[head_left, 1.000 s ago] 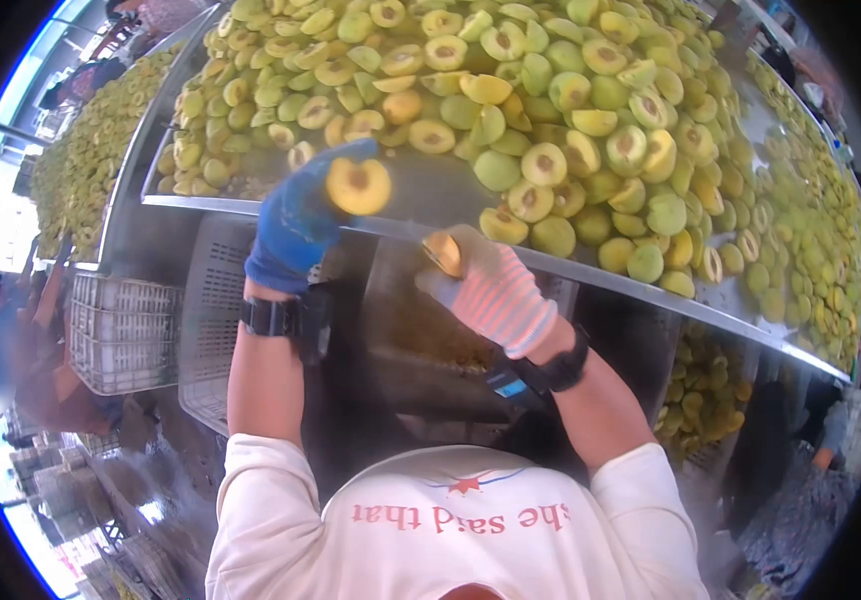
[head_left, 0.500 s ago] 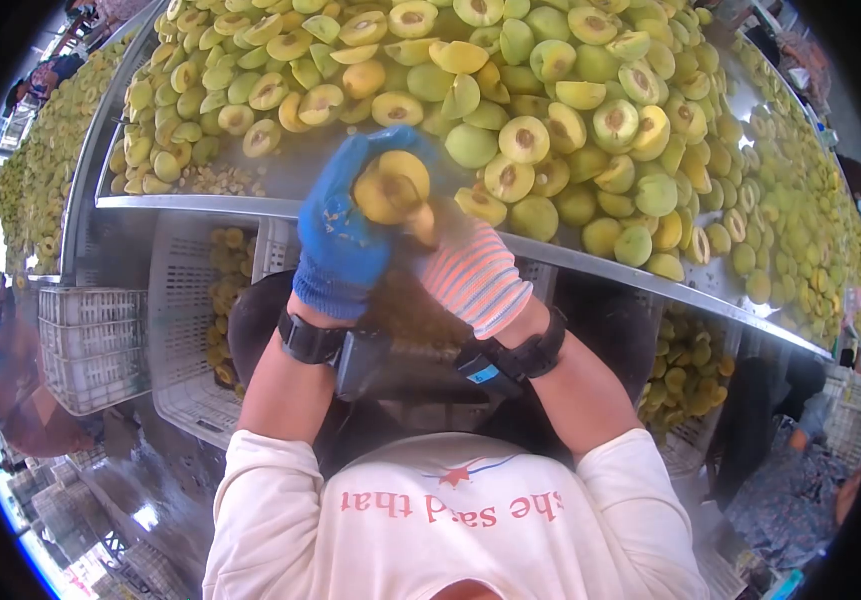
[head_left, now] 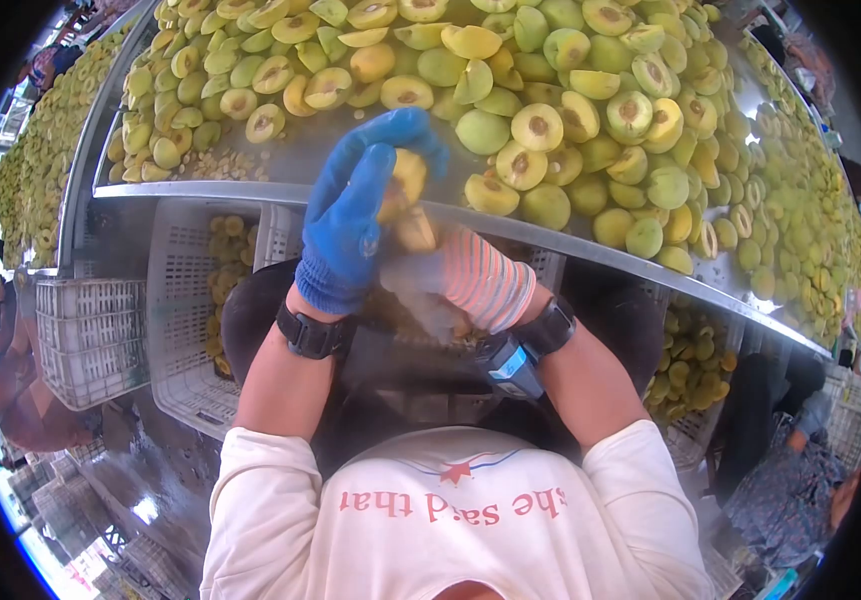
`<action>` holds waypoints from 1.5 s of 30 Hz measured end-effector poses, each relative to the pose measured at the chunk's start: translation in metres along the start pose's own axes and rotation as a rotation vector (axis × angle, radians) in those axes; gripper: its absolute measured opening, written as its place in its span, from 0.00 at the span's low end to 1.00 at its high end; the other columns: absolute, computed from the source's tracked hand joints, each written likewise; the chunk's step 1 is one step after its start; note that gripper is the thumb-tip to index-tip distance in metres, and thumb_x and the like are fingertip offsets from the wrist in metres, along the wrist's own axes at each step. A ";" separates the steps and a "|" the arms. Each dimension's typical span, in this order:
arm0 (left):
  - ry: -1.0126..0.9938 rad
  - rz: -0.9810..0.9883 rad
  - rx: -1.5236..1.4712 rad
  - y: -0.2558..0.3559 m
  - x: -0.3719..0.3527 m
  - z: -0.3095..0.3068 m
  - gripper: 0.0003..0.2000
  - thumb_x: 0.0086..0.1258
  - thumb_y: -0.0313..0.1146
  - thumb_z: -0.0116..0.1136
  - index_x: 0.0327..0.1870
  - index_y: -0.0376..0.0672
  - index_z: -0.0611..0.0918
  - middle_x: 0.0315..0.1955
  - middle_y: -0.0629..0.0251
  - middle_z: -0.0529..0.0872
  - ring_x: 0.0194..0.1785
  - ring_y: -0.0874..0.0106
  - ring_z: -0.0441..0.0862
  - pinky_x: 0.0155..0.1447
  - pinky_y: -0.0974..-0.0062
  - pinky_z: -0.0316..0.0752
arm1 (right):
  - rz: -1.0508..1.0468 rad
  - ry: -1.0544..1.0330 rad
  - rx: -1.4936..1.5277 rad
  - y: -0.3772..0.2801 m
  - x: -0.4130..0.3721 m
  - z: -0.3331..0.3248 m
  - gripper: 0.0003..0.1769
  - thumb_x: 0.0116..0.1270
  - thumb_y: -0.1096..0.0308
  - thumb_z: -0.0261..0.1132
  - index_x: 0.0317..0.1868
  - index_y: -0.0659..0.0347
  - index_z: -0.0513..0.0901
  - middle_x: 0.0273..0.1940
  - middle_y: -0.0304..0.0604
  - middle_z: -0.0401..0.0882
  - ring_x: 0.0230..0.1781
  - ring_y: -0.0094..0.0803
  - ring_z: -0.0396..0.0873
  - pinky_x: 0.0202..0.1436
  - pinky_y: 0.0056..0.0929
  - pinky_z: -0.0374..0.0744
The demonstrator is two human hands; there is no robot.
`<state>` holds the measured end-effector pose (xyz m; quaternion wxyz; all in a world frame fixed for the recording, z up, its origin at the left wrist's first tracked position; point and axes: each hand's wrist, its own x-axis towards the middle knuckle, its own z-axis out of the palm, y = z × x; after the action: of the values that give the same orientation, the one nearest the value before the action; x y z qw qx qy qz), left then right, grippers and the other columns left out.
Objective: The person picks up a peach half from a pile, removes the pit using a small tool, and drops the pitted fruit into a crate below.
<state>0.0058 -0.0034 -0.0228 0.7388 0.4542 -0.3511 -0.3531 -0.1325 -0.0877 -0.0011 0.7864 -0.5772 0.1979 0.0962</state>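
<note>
My left hand (head_left: 350,215), in a blue glove, is curled around a halved yellow-green plum (head_left: 405,185), its cut face turned toward my right hand. Close against it is my right hand (head_left: 475,275) in an orange-and-grey striped glove, its fingers bent and blurred. A tan piece (head_left: 415,232) shows between the two hands at the plum's lower edge; I cannot tell what it is. Both hands are held at the near edge of a metal table (head_left: 220,188), which carries a heap of halved plums (head_left: 550,130), many with the pit cavity facing up.
Small loose pits (head_left: 235,165) lie near the table's left front. Below the edge stand a white crate (head_left: 175,320) with plum halves inside and another load of halves (head_left: 685,365) at the right. Stacked crates (head_left: 90,335) are at the left. Other people sit at both sides.
The plum half has turned in my left hand, so its round face shows less. My left fingers have straightened somewhat, and my right hand has dropped slightly and rotated.
</note>
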 end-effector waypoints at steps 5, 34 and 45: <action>-0.042 -0.099 0.076 0.010 0.002 0.006 0.23 0.84 0.42 0.46 0.70 0.35 0.76 0.60 0.58 0.84 0.61 0.71 0.82 0.69 0.69 0.74 | 0.027 -0.151 0.545 0.014 -0.002 -0.003 0.12 0.69 0.61 0.67 0.30 0.56 0.78 0.18 0.35 0.71 0.11 0.23 0.68 0.15 0.25 0.67; 0.335 -0.177 1.367 0.078 0.039 -0.148 0.30 0.69 0.48 0.65 0.69 0.44 0.78 0.58 0.48 0.86 0.62 0.54 0.84 0.64 0.63 0.76 | -0.091 0.212 -1.201 0.024 -0.029 -0.017 0.21 0.65 0.56 0.71 0.49 0.64 0.80 0.32 0.59 0.85 0.40 0.58 0.84 0.43 0.51 0.79; -0.271 0.103 1.294 0.074 0.053 -0.087 0.34 0.60 0.24 0.67 0.72 0.46 0.76 0.64 0.52 0.83 0.67 0.59 0.81 0.68 0.64 0.76 | -0.394 0.544 -0.611 0.009 -0.014 -0.009 0.20 0.67 0.55 0.72 0.50 0.60 0.82 0.40 0.53 0.86 0.41 0.51 0.84 0.46 0.44 0.81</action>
<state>0.1203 0.0137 0.0266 0.2819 0.7405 -0.6035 -0.0894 -0.1506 -0.0925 -0.0051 0.5029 -0.8137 0.2462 -0.1563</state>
